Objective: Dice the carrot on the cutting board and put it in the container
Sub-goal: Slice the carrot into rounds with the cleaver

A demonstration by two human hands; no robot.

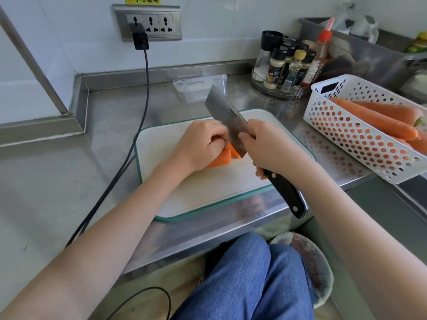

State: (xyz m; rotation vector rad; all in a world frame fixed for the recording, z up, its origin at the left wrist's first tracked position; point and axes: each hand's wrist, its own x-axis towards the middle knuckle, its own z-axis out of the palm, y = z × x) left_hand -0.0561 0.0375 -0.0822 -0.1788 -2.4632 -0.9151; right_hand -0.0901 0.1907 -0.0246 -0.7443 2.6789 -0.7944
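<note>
An orange carrot piece [222, 158] lies on the white cutting board [196, 192] with a teal rim. My left hand [199, 144] holds it down with curled fingers, hiding most of it. My right hand [265, 146] grips the black handle of a cleaver [227, 118]. The blade stands on the carrot just right of my left fingers. A clear plastic container [198, 87] sits behind the board on the steel counter.
A white perforated basket [360, 139] with whole carrots stands at the right. A spice rack [286, 68] sits behind it. A black cable [129, 144] runs from the wall socket across the counter left of the board. A lined bin [312, 266] is below the counter edge.
</note>
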